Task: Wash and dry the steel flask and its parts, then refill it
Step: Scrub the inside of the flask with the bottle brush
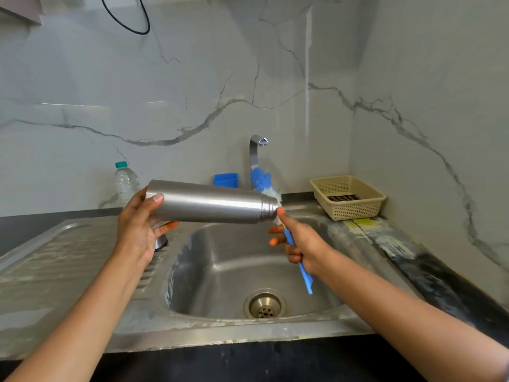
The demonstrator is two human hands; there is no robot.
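I have the left hand [137,224] with its fingers wrapped round the base of the steel flask [209,202], which is held sideways above the sink [220,260]. The right hand [300,244] clamps the blue bottle brush [305,277] (bristles by the mouth).

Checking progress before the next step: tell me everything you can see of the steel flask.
The flask is a plain brushed-steel cylinder narrowing to a threaded neck, with no cap on. It is held level above the sink, mouth to the right. The left hand grips its base end. The brush in the right hand crosses its mouth, bristles outside.
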